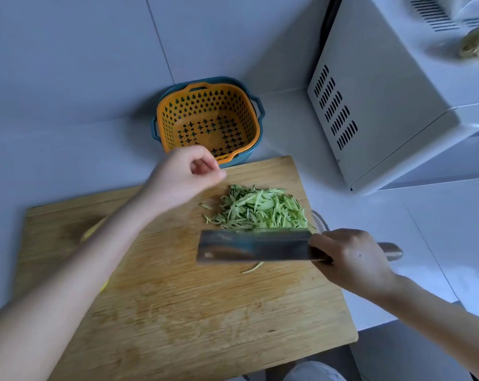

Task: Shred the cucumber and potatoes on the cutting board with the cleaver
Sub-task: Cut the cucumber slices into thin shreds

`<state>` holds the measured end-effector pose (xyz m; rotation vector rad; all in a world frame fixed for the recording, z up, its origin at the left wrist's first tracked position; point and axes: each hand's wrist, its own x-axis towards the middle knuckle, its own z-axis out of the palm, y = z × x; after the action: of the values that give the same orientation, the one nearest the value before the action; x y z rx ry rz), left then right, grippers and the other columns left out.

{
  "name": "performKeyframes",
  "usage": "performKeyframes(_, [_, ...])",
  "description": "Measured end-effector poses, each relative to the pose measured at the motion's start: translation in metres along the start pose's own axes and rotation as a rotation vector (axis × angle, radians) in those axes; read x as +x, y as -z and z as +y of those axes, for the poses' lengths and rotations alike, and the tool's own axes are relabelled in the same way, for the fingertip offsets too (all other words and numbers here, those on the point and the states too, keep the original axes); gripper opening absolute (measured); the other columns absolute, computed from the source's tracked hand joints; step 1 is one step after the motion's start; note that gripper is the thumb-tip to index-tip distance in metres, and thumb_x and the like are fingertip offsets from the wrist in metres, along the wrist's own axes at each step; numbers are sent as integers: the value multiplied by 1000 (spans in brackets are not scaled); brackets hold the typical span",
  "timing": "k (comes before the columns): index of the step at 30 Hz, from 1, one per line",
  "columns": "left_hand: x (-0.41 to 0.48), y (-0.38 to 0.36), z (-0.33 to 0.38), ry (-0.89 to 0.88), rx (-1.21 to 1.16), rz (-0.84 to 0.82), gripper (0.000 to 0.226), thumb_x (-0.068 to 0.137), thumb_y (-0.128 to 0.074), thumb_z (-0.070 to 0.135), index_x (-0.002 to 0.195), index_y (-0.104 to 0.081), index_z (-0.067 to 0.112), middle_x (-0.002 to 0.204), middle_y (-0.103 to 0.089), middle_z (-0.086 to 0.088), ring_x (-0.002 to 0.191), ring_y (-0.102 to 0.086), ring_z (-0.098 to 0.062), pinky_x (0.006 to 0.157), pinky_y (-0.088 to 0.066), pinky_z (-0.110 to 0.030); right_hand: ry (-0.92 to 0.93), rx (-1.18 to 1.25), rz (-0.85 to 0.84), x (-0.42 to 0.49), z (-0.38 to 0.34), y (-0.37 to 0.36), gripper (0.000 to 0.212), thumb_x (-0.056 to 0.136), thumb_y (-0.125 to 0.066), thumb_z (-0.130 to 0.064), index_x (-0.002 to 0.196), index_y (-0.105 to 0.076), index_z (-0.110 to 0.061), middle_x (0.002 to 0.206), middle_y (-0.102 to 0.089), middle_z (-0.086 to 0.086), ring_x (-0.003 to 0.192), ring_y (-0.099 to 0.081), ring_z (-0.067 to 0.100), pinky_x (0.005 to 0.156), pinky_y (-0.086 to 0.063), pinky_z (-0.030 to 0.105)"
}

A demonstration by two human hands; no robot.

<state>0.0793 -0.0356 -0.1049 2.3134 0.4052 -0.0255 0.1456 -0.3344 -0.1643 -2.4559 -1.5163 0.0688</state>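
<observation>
A pile of green cucumber shreds lies at the far right of the wooden cutting board. My right hand grips the cleaver by its handle, the blade held flat just in front of the pile. One stray shred lies below the blade. My left hand hovers above the board's far edge, left of the pile, with fingers curled and nothing in them. Something yellow shows blurred under my left forearm; I cannot make out what it is.
An orange perforated colander in a blue basin stands behind the board against the wall. A white microwave fills the right side, with a bag of food on top. A glass rim peeks out at the board's right edge.
</observation>
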Motion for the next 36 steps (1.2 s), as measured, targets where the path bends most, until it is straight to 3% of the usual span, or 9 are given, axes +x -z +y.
performKeyframes(3, [-14,-36,11,-152,21,-187,38,73,-65,57,87,-58,22,87,-57,7,79,-50,-6,70,-39,-20,91,-80,52,-2,2,2,16,65,-39,-5,58,-52,-11,48,-41,-1,40,-35,20,37,-28,23])
performKeyframes(8, [-9,-102,-3,-373,320,-86,98,70,-27,89,133,-47,16,126,-50,-9,117,-45,-27,102,-30,-42,198,-210,159,5,3,-1,17,68,-47,3,60,-53,-11,51,-43,1,42,-37,20,43,-25,24])
performKeyframes(13, [20,-126,-2,-273,368,23,95,73,-31,85,130,-52,13,120,-56,-10,113,-50,-29,99,-30,-43,319,-242,183,10,1,0,22,59,-61,8,60,-51,-11,51,-42,2,43,-37,20,40,-31,26])
performKeyframes(16, [34,-125,-7,-122,407,97,65,82,-52,63,127,-53,15,125,-54,-7,119,-46,-29,102,-28,-44,329,-253,178,8,3,-1,24,54,-62,10,60,-50,-10,51,-40,2,44,-35,20,39,-30,27])
performKeyframes(20, [32,-113,-11,-126,115,131,24,85,-63,44,90,-64,20,105,-63,0,102,-55,-20,92,-41,-40,288,-230,172,2,6,1,22,56,-58,10,60,-49,-10,51,-39,2,43,-35,21,40,-29,26])
performKeyframes(24, [6,-95,-12,-256,124,-248,84,55,-43,92,114,-59,34,130,-49,6,124,-39,-14,106,-22,-34,230,-226,173,-8,10,10,20,71,-43,4,59,-52,-9,51,-41,1,42,-36,21,44,-24,24])
performKeyframes(27, [-9,-78,-30,-172,123,-421,117,40,-37,101,142,-32,42,149,-23,12,137,-17,-11,112,-14,-38,148,-198,191,-19,14,18,41,85,-25,-3,57,-54,-8,49,-41,1,41,-35,21,48,-20,23])
performKeyframes(31, [-16,-76,-32,-194,203,-451,118,43,-38,98,146,-12,48,153,-14,12,140,-8,-9,114,-7,-39,54,-196,154,-38,22,22,31,79,-35,0,59,-58,-8,49,-42,1,40,-36,21,42,-24,22])
performKeyframes(36, [4,-103,-25,-229,396,-169,108,60,-25,93,144,-36,28,143,-42,-1,132,-35,-22,111,-22,-42,34,-200,187,-46,22,24,17,69,-53,4,58,-56,-8,48,-40,1,40,-33,20,41,-26,23])
